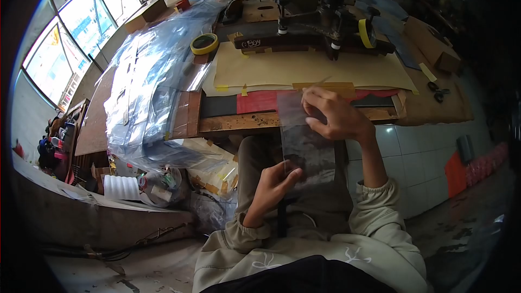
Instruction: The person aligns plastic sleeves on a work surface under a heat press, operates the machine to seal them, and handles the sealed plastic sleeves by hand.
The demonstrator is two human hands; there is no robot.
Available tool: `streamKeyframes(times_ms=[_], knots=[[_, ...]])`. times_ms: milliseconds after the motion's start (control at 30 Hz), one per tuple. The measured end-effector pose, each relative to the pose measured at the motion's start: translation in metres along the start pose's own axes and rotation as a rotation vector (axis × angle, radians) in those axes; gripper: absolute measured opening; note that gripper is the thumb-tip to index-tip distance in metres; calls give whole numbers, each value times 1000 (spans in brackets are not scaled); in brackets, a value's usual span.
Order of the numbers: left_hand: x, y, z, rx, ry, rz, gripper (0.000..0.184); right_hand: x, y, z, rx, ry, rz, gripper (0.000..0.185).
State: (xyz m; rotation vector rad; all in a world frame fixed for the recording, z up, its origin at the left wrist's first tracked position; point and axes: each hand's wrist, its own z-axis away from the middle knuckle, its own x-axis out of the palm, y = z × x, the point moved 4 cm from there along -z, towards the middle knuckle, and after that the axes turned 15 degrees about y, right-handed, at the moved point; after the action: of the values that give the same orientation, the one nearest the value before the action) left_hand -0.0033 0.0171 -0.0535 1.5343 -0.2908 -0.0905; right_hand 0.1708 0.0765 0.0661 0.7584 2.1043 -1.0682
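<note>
A clear plastic sheet point(308, 149), long and see-through, hangs over my lap at the front edge of the bench. My left hand point(274, 184) pinches its lower left edge between thumb and fingers. Higher up, my right hand point(336, 113) is curled at the sheet's upper end, its fingertips closed on the plastic; a thin sliver sticks up just above the knuckles. Behind the sheet, a red strip point(257, 103) and a dark strip lie along the wooden bench edge point(239, 124).
A press machine point(325, 27) stands over tan paper sheets point(304, 69). Yellow tape rolls are at left point(204, 44) and on the machine point(367, 33). Stacked plastic sheets point(146, 87) cover the left side. Black scissors point(438, 92) lie at right.
</note>
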Motion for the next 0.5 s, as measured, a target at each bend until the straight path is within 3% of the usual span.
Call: streamKeyframes(times_ms=[100,200,300,400,500], knots=[[-2,-5,-2,21,-9,-41,25,12,18,-12,61,55,-19,28],[-3,-6,0,33,-2,-22,26,11,30,-25,306,72,-102,41],[0,-3,1,57,-23,-24,26,20,36,-41,198,-33,122,48],[1,-3,2,61,-40,-79,26,43,34,-38,159,48,444,59],[2,4,3,93,-26,-115,26,53,20,-31,186,101,539,74]])
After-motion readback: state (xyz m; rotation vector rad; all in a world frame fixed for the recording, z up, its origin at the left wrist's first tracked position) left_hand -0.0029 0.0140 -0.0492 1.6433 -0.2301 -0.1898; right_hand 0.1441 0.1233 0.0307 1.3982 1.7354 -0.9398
